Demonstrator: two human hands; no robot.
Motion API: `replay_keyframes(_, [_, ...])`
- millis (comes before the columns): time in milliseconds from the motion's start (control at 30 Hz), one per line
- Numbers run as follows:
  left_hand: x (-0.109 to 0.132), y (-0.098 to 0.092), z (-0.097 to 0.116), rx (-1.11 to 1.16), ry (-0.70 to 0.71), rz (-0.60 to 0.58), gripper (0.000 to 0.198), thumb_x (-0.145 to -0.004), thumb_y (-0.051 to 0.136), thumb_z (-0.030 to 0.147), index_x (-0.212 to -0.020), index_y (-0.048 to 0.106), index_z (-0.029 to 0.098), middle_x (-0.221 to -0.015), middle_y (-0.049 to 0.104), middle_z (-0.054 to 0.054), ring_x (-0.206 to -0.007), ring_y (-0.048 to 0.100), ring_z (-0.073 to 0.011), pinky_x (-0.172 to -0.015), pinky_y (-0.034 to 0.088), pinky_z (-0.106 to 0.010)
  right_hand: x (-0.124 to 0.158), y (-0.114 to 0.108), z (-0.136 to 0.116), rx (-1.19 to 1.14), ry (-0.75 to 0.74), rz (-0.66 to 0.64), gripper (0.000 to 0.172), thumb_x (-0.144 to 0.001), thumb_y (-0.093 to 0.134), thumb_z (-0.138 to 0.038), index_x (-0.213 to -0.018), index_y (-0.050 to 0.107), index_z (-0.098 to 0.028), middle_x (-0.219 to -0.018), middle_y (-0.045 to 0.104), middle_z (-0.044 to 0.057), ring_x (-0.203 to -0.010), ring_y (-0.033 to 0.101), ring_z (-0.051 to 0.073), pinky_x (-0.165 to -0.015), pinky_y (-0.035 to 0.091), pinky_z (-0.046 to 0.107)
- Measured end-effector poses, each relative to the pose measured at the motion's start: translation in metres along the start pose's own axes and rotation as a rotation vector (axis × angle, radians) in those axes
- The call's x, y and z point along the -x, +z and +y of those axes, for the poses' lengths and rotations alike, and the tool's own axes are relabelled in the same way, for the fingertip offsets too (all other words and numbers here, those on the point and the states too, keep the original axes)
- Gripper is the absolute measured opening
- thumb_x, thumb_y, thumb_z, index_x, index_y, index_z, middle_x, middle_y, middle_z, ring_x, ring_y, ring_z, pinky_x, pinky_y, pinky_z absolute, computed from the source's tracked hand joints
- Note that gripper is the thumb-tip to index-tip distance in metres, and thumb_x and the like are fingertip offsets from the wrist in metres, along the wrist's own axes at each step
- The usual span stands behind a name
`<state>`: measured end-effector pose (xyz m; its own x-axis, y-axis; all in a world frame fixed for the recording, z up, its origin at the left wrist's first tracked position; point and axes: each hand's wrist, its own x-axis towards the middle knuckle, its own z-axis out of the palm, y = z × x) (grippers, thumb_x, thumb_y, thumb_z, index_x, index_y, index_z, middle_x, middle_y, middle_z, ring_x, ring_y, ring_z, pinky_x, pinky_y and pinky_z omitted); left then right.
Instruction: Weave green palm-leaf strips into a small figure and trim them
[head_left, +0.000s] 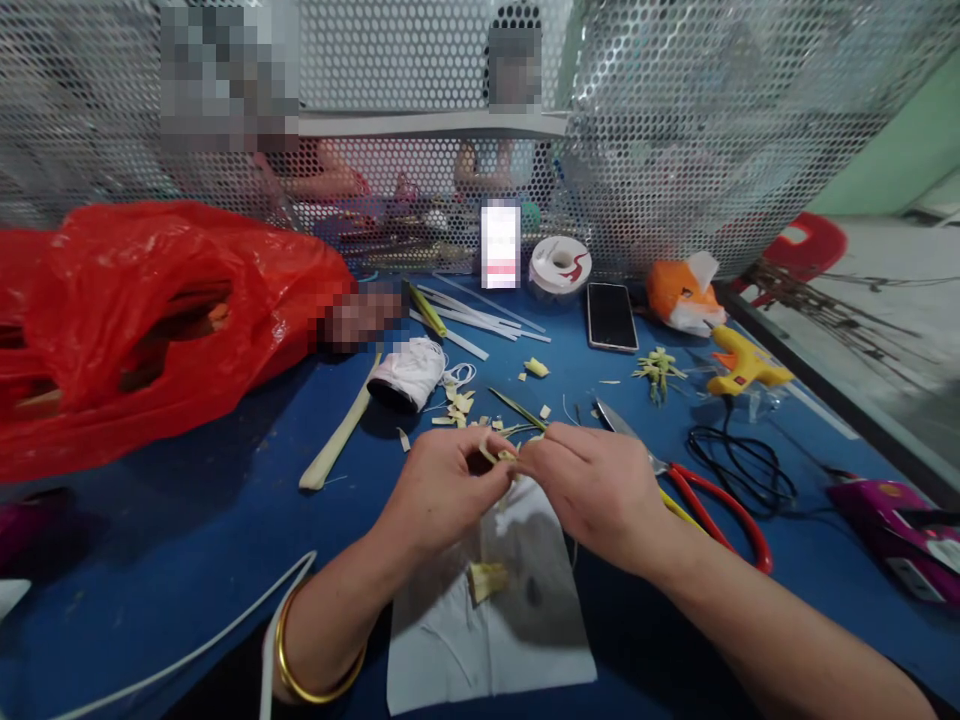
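My left hand (442,490) and my right hand (600,490) meet at the middle, fingertips nearly touching. Between them is a small pale yellow-green leaf strip (491,453), curled at the left thumb and forefinger. The right fingers are pinched together beside it; their tips are partly hidden. Below the hands lies a white paper sheet (442,650) with a pale yellow leaf piece (487,580) on it. Just beyond are cut scraps (459,405) and a pointed green leaf (517,408). Scissors with red handles (720,510) lie beside my right wrist.
Left stand a red plastic bag (187,260), a pale stalk (337,430) and a white thread bundle (412,370). Farther back are a ribbon spool (561,265) and phone (611,316). A yellow glue gun (742,362) with black cord (739,470) lies right. A perforated screen (390,60) rises behind.
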<state>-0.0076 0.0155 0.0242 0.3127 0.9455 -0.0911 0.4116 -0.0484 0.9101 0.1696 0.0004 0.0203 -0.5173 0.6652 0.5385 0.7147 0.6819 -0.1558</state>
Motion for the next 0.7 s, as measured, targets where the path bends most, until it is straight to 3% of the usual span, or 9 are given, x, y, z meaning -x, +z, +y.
replay_keyframes(100, [0.002, -0.001, -0.001, -0.026, 0.054, -0.126, 0.013, -0.074, 0.061, 0.019, -0.069, 0.072, 0.017, -0.064, 0.068, 0.0, -0.059, 0.056, -0.0125, -0.057, 0.042, -0.025, -0.002, -0.003, 0.01, -0.189, 0.081, -0.102, 0.029, -0.097, 0.046, -0.02, -0.075, 0.065, -0.016, -0.066, 0.059, 0.002, -0.058, 0.05, 0.012, -0.053, 0.031, 0.025])
replay_keyframes(200, [0.002, -0.003, 0.0, 0.062, 0.03, -0.286, 0.014, -0.075, 0.063, 0.023, -0.065, 0.071, 0.017, -0.062, 0.067, -0.001, -0.059, 0.056, -0.0124, -0.058, 0.042, -0.025, -0.006, -0.007, 0.023, -0.524, 0.201, -0.234, 0.024, -0.094, 0.054, -0.022, -0.072, 0.063, -0.016, -0.068, 0.058, 0.0, -0.063, 0.052, 0.011, -0.058, 0.035, 0.023])
replay_keyframes(300, [0.001, -0.005, 0.001, 0.214, -0.025, -0.422, 0.012, -0.074, 0.07, 0.027, -0.069, 0.072, 0.016, -0.067, 0.069, -0.002, -0.061, 0.057, -0.0123, -0.06, 0.042, -0.025, -0.009, -0.009, 0.033, -0.927, 0.403, -0.435, 0.028, -0.086, 0.064, -0.034, -0.065, 0.062, -0.017, -0.061, 0.053, -0.003, -0.057, 0.046, 0.009, -0.055, 0.034, 0.023])
replay_keyframes(400, [0.0, -0.006, 0.002, 0.389, -0.088, -0.475, 0.01, -0.072, 0.072, 0.027, -0.075, 0.072, 0.017, -0.068, 0.07, -0.002, -0.061, 0.059, -0.012, -0.06, 0.044, -0.024, -0.01, -0.006, 0.036, -1.278, 0.646, -0.588, 0.035, -0.074, 0.074, -0.047, -0.062, 0.061, -0.016, -0.053, 0.047, -0.006, -0.05, 0.035, 0.007, -0.048, 0.027, 0.022])
replay_keyframes(467, [-0.001, -0.006, 0.002, 0.481, -0.1, -0.437, 0.009, -0.073, 0.072, 0.026, -0.076, 0.07, 0.017, -0.066, 0.069, 0.0, -0.061, 0.059, -0.0113, -0.061, 0.045, -0.024, -0.009, -0.001, 0.032, -1.417, 0.801, -0.553, 0.039, -0.068, 0.077, -0.05, -0.061, 0.058, -0.017, -0.048, 0.04, -0.009, -0.045, 0.026, 0.006, -0.044, 0.02, 0.022])
replay_keyframes(567, [-0.003, -0.004, 0.001, 0.576, -0.089, -0.288, 0.013, -0.073, 0.074, 0.027, -0.076, 0.067, 0.017, -0.066, 0.068, 0.001, -0.061, 0.059, -0.0102, -0.062, 0.045, -0.023, -0.009, 0.005, 0.021, -1.465, 0.925, -0.371, 0.035, -0.068, 0.076, -0.047, -0.064, 0.056, -0.018, -0.047, 0.033, -0.011, -0.043, 0.018, 0.006, -0.042, 0.013, 0.022])
replay_keyframes(700, [-0.006, -0.001, -0.001, 0.654, -0.109, -0.077, 0.017, -0.073, 0.074, 0.03, -0.079, 0.065, 0.016, -0.066, 0.067, 0.001, -0.062, 0.059, -0.011, -0.065, 0.047, -0.025, -0.008, 0.01, 0.006, -1.126, 0.759, -0.113, 0.029, -0.085, 0.06, -0.038, -0.064, 0.054, -0.019, -0.054, 0.041, -0.007, -0.049, 0.03, 0.009, -0.046, 0.025, 0.023])
